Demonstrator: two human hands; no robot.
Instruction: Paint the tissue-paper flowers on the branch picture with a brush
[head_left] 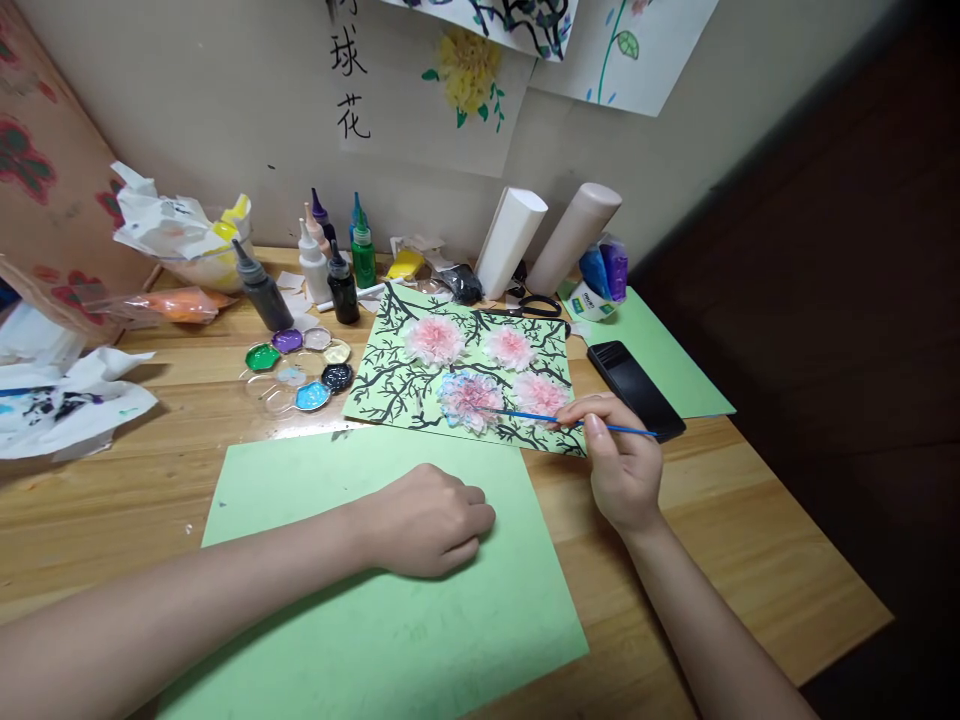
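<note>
Between the thumb and fingers of my right hand is a thin blue paintbrush. Its tip touches or hovers just over the lower-left paper flower, which is pink with blue-tinted edges. That flower sits on a green card painted with black branches, beside several pink and white flowers. My left hand rests curled on a plain green sheet in front of the card. Its fingers are folded under, so whether anything lies inside them is hidden.
A flower-shaped palette with several paint colours stands left of the card. Paint bottles, scissors and two tall cylinders line the wall side. A black phone lies at right. Crumpled tissue is at far left.
</note>
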